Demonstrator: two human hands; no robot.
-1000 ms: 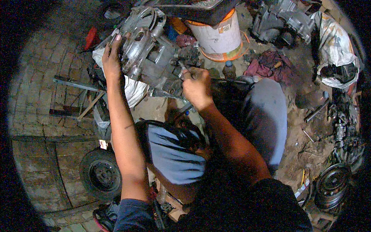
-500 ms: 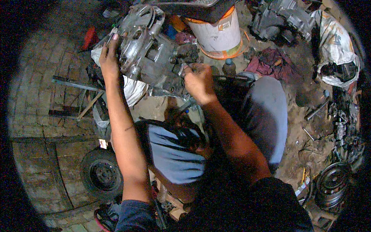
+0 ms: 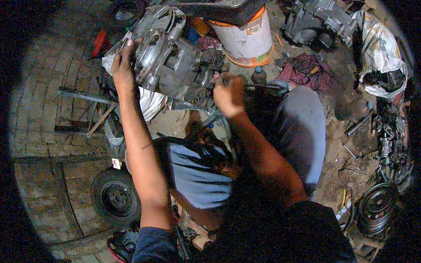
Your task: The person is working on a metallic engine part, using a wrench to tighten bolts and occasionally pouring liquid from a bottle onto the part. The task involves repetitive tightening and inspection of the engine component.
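Note:
A grey metal gearbox housing (image 3: 169, 63), with a wide round bell end, lies ahead of me. My left hand (image 3: 123, 68) is against its left edge, fingers stretched up along the rim; its thumb is hidden. My right hand (image 3: 229, 94) is closed beside the narrower right end of the housing, near a short shiny cylindrical end piece (image 3: 206, 79). What its curled fingers hold, if anything, does not show. A dark thin rod (image 3: 265, 87) lies just right of that hand; whether the two are joined I cannot tell.
A white bucket (image 3: 243, 39) with an orange rim stands beyond my right hand, near a small blue-capped bottle (image 3: 259, 75) and a dark red cloth (image 3: 309, 72). A wheel (image 3: 116, 198) lies left, a bare rim (image 3: 378, 208) right. Another metal casing (image 3: 322, 24) sits far right.
My right hand has shifted slightly right, away from the shiny cylindrical end piece, which now shows more. My left hand stays at the housing's edge.

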